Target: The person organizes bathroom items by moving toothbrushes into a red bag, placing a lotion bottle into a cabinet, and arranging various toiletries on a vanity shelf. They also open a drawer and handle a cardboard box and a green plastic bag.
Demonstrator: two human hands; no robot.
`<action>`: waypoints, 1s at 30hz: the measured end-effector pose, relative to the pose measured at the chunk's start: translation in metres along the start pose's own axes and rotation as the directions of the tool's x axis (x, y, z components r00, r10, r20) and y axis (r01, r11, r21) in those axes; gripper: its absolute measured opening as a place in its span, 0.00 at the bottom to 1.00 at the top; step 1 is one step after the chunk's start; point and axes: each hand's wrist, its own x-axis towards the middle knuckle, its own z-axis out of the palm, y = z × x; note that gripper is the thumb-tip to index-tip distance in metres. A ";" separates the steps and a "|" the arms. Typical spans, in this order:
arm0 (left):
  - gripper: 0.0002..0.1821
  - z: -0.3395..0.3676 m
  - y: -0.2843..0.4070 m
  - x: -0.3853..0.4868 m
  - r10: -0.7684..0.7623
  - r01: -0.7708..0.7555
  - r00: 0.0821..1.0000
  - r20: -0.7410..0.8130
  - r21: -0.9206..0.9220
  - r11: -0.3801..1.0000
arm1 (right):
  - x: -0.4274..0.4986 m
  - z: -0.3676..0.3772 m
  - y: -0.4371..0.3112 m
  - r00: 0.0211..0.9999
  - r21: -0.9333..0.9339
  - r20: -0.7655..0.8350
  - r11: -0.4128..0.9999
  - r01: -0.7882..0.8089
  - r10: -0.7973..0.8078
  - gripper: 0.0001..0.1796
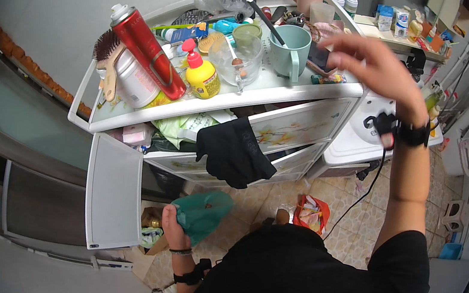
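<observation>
My left hand (176, 229) grips a translucent green plastic bag (205, 216), low beside the open white cabinet door (114, 192). My right hand (371, 67), slightly blurred, is raised over the right end of the cabinet top with its fingers apart and nothing in them. Below its fingertips lies a dark-screened phone or mirror (319, 59), too blurred to tell which. Nearby stands a pale green mug (289, 48) holding a black-handled stick (265, 18). Further left are a clear plastic jug (246, 68), a yellow pump bottle (202, 79) and a tilted red spray can (150, 54).
A hairbrush (111, 73) leans on a white tub (133, 77). Black cloth (235, 153) hangs over a partly open drawer (301, 127). A cardboard box (156, 246) and a red bag of litter (313, 215) sit on the floor. At right is a washbasin (368, 116); a black cable (361, 197) hangs from my right wrist.
</observation>
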 end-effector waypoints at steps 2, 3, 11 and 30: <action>0.10 -0.001 0.001 -0.001 0.006 -0.006 1.000 -0.004 -0.006 1.000 | 0.037 -0.015 0.018 1.000 -0.159 -0.016 0.987 -0.026 0.023 0.16; 0.10 -0.002 0.003 -0.002 0.006 -0.006 1.000 -0.004 -0.005 1.000 | 0.056 -0.019 0.029 1.000 -0.235 -0.012 0.971 -0.028 0.026 0.16; 0.11 0.003 0.009 -0.012 0.012 -0.012 1.000 -0.026 0.014 1.000 | 0.167 0.011 0.114 0.925 -0.800 0.112 0.586 -0.133 0.363 0.35; 0.07 -0.009 -0.017 -0.033 -0.032 0.030 0.996 -0.087 -0.023 0.999 | 0.207 0.044 0.135 0.890 -0.964 0.080 0.263 -0.045 0.449 0.14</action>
